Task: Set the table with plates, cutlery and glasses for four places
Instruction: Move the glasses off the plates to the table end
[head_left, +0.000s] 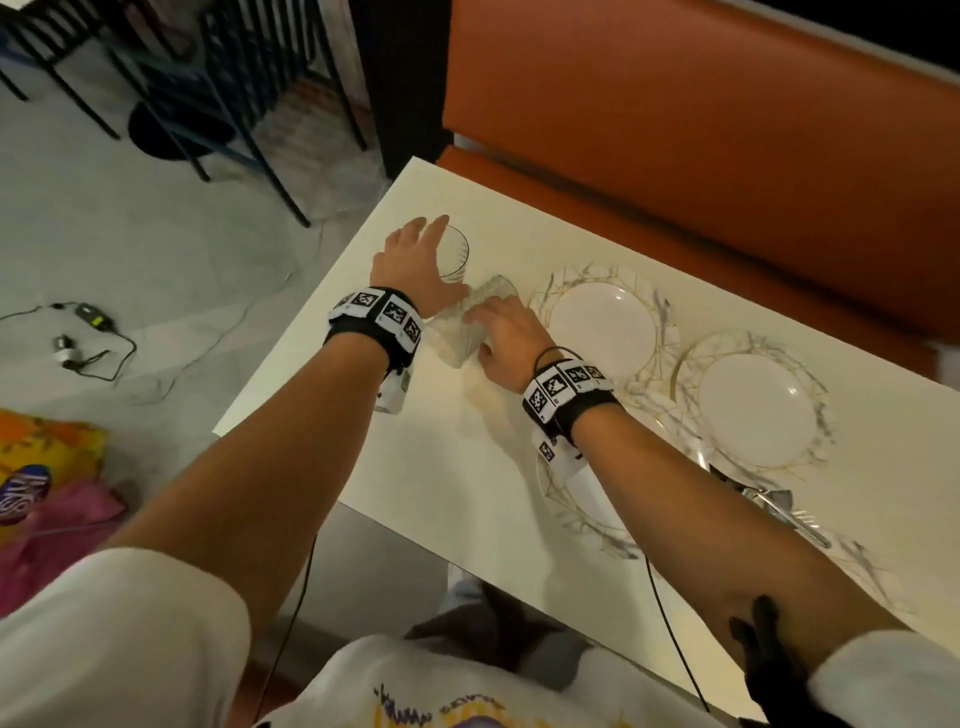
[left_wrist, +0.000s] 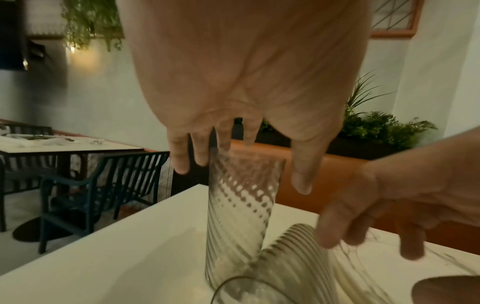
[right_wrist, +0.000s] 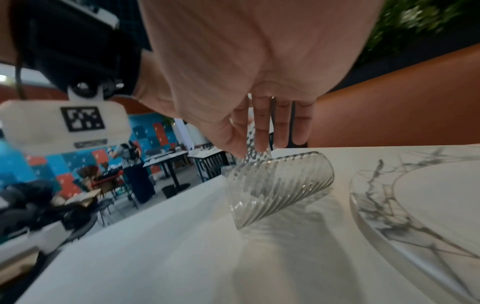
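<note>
Glasses are sitting near the table's (head_left: 311, 374) corner: the upright glass (head_left: 453, 254) with the left hand (head_left: 415, 265) spread around it, the tilted glass (head_left: 470, 325) under the right hand's (head_left: 506, 338) loosely spread grip. Tilted, unpinched, it is risking rolling or knocking its neighbour over.

Right hand (right_wrist: 249, 67) fills the upper centre of the right wrist view, palm toward the camera, fingers (right_wrist: 261, 131) extended downward. Fingertips meet the upper side of a ribbed clear glass (right_wrist: 275, 185). The glass is tilted, its base on the white table (right_wrist: 155, 257), its rim leaning toward the right. Just beside it at right lies a marble-patterned plate (right_wrist: 384, 218), apart from the glass. An orange bench back (right_wrist: 405, 107) stands behind the table. Background tables and chairs are blurred.
</note>
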